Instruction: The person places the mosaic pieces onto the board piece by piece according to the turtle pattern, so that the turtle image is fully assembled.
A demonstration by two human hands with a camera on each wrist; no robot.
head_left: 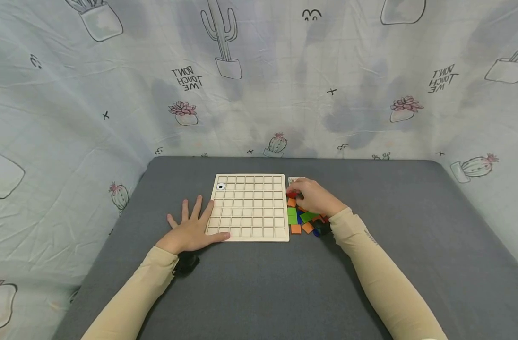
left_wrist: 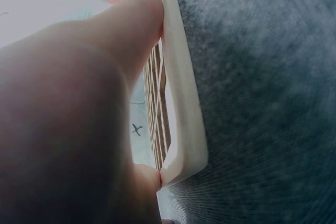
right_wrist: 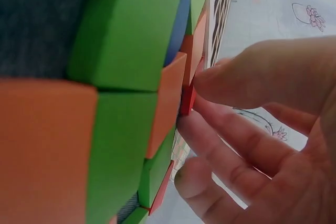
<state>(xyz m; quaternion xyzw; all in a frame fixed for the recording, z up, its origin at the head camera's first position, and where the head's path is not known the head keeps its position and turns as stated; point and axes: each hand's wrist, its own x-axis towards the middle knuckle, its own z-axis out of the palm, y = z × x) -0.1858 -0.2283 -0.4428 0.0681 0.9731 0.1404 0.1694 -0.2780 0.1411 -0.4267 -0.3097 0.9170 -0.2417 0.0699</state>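
A pale wooden grid board (head_left: 248, 212) lies flat on the grey table, with a white round piece with a black dot (head_left: 220, 187) in a cell at its upper left. My left hand (head_left: 192, 232) rests with spread fingers across the board's left edge, thumb on the near rim. In the left wrist view the thumb (left_wrist: 142, 17) lies on the board's rim. At the pile right of the board, my right hand (head_left: 316, 196) pinches a red tile (right_wrist: 188, 98) between thumb and fingers. Green tiles (right_wrist: 131, 30) and orange tiles (right_wrist: 44, 150) lie close below it.
Beside the board's right edge, the pile also holds blue pieces, partly hidden by the right hand and wrist. A small patterned card (head_left: 296, 179) lies behind it. A white cloth with cactus drawings (head_left: 276, 94) hangs behind the grey table (head_left: 259, 293).
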